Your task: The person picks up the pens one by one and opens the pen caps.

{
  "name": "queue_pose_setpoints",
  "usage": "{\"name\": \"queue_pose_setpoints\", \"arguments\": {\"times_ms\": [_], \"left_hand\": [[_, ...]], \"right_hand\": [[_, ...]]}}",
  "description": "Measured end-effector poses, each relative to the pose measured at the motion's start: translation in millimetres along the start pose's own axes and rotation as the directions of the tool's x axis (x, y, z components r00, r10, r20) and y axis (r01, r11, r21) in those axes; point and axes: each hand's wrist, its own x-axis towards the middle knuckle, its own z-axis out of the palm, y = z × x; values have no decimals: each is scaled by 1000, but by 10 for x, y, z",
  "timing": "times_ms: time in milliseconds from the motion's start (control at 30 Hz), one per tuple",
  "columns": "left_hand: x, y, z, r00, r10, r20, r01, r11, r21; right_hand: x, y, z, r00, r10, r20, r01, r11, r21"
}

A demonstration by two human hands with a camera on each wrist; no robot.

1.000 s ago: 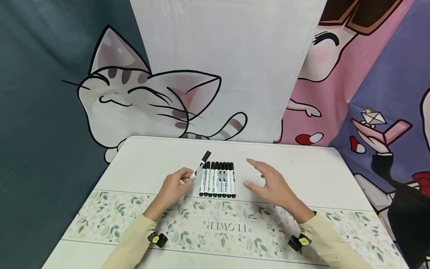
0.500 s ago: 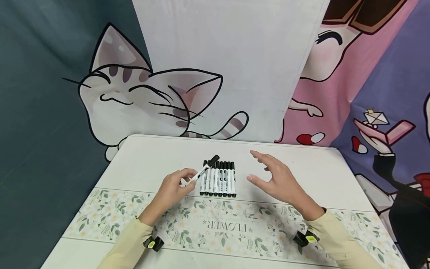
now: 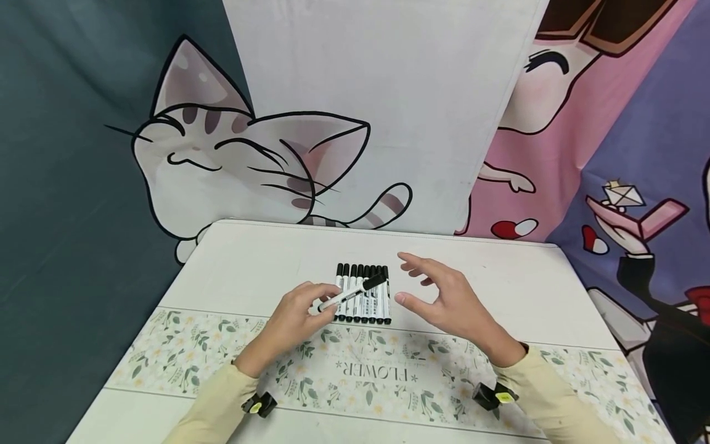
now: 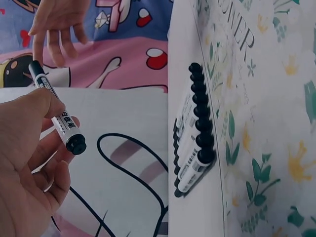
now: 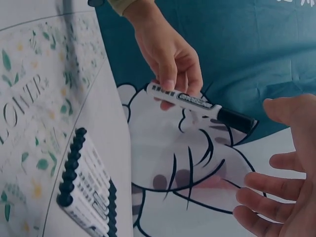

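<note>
My left hand [image 3: 299, 314] pinches a white marker [image 4: 65, 123] with a black cap near its tail end, between thumb and fingers. The held marker [image 5: 185, 101] is raised above the table, its capped end pointing toward my right hand [image 3: 452, 302]. That right hand [image 5: 284, 182] has its thumb and fingers spread, holding nothing, and is apart from the cap. Below the held marker lies a row of several like markers [image 3: 363, 308], side by side with black caps away from me; the held one partly covers them in the head view.
The markers lie on a white table mat [image 3: 249, 265] with a flowered band [image 3: 222, 345] lettered FLOWER along the near side. Behind the far edge hangs a cloth backdrop [image 3: 310, 55] with cartoon figures. Both wrists carry small black cameras [image 3: 259, 404].
My left hand has moved right and swung the marker from nearly upright toward level, its cap now pointing right. My right hand shifted slightly away, then back toward the marker, still spread.
</note>
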Motion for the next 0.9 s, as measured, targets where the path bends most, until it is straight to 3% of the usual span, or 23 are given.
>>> {"name": "queue_pose_setpoints", "arguments": {"times_ms": [533,900], "left_hand": [[-42,27,84,998,16,60,-15,1000,-19],[-53,7,128,996,17,85,-14,999,-40]], "right_hand": [[-8,-111,230,996,-31,82,28,999,32],[-6,-135,248,995,-58,84,58,998,-2]]}}
